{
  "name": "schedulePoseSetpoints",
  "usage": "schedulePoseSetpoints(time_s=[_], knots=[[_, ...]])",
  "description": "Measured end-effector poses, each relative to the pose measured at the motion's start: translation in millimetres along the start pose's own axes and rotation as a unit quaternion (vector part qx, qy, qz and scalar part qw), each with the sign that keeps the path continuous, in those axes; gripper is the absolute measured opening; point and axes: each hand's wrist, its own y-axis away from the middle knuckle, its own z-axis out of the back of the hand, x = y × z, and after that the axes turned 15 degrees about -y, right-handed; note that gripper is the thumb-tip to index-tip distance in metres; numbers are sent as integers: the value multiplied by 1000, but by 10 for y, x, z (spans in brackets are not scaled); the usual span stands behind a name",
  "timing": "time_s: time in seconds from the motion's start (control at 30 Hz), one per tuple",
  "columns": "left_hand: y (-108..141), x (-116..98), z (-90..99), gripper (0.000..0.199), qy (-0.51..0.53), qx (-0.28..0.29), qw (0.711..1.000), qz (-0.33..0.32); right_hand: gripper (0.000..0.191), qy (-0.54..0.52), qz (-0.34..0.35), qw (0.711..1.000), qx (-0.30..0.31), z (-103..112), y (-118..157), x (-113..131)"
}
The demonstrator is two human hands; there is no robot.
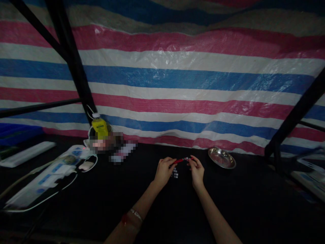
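Observation:
Both hands hold a slim red pen-like stick just above the black table. My left hand pinches its left end between thumb and fingers. At the other end, my right hand has its fingertips closed on the red tip. A dark and silver band shows near the stick's right part; its exact kind is too small to tell. Beside my left fingers, partly covered by them, small clear-and-dark cylindrical pieces lie on the table. A round shiny metal dish rests to the right of my right hand.
On the left of the black table lie a white power strip and cables. Behind them stands a bottle of yellow liquid, near a blurred patch. Black frame posts and a striped plastic sheet bound the back.

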Motion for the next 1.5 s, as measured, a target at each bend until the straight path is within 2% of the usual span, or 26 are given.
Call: schedulePoseSetpoints(time_s=[0.2, 0.37, 0.57, 0.87, 1.1, 1.23, 1.33, 1.5], knots=[[4, 9, -8, 25, -15, 2, 1000, -6, 53, -23, -1, 999, -36, 10, -12, 4], [6, 17, -12, 25, -18, -3, 1000, -9, 54, -24, -14, 1000, -2, 13, -1, 11], [5, -10, 20, 24, -25, 11, 1000, -6, 56, -22, -6, 1000, 4, -7, 19, 46], [-4, 0, 32, 22, -42, 19, 999, 9, 49, 69, 92, 993, 37, -102, 200, 211], [-7, 19, 29, 21, -62, 23, 998, 18, 42, 130, 200, 961, 139, -95, 261, 154], [-4, 31, 19, 22, -74, 26, 997, 15, 40, 153, 238, 936, 209, -101, 304, 138], [5, 38, 9, 22, -78, 21, 997, 14, 37, 151, 249, 933, 212, -113, 329, 142], [14, 37, 6, 22, -78, 2, 996, 31, 23, 155, 262, 936, 174, -106, 325, 128]])
